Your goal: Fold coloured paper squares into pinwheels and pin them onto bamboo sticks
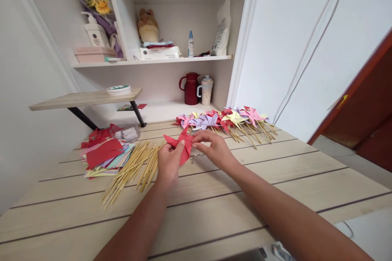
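A red paper pinwheel (185, 153) with folded blades is held above the table, pinched between the thumb and fingers of my left hand (171, 159). My right hand (212, 147) is at the pinwheel's right side, its thumb and forefinger closed near the centre; whatever they pinch is too small to make out. Several tiny pins or beads (192, 160) lie on the table just under the hands. Left of my left hand, wooden sticks (134, 167) lie in a loose bundle. Beyond them is a stack of coloured paper pieces (104, 155), red on top.
Finished pinwheels on sticks (226, 118) lie in a heap at the back right. A clear plastic box (130, 132) stands behind the paper. A small raised wooden shelf (88, 98) stands back left. A red jug (191, 89) and a cup (206, 91) are in the cabinet.
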### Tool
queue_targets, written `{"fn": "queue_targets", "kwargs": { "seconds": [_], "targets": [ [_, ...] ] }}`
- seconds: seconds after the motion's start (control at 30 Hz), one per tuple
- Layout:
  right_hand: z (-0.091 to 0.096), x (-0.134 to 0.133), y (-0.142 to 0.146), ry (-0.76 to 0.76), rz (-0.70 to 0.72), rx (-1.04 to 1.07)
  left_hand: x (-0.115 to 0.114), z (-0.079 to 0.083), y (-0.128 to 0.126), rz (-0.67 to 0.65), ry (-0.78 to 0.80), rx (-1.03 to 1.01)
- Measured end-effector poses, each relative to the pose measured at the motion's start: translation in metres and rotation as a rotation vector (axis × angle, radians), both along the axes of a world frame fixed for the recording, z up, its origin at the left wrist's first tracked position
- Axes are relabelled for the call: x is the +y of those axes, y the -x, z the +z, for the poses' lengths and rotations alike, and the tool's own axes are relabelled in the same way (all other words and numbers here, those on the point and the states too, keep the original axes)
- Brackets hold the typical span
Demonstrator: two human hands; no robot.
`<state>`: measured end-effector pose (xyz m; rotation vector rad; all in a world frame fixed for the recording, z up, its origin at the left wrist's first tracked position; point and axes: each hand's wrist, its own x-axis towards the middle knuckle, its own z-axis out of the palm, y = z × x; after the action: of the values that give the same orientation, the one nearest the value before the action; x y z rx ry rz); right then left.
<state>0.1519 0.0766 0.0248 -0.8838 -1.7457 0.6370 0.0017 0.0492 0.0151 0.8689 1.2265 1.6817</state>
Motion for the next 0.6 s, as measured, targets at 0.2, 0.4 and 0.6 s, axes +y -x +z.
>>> {"fn": "queue_targets", "kwargs": {
  "seconds": [0.2, 0.4, 0.6],
  "targets": [
    [-0.001, 0.001, 0.000, -0.001, -0.012, -0.005, 0.002, -0.001, 0.005, 0.005, -0.027, -0.174],
    [0.013, -0.010, -0.003, 0.089, -0.046, -0.036, 0.003, -0.001, 0.005, 0.076, -0.073, -0.171],
    [0.007, -0.020, 0.008, 0.329, 0.219, -0.058, 0.003, -0.001, 0.008, 0.054, -0.108, -0.192]
  ]
}}
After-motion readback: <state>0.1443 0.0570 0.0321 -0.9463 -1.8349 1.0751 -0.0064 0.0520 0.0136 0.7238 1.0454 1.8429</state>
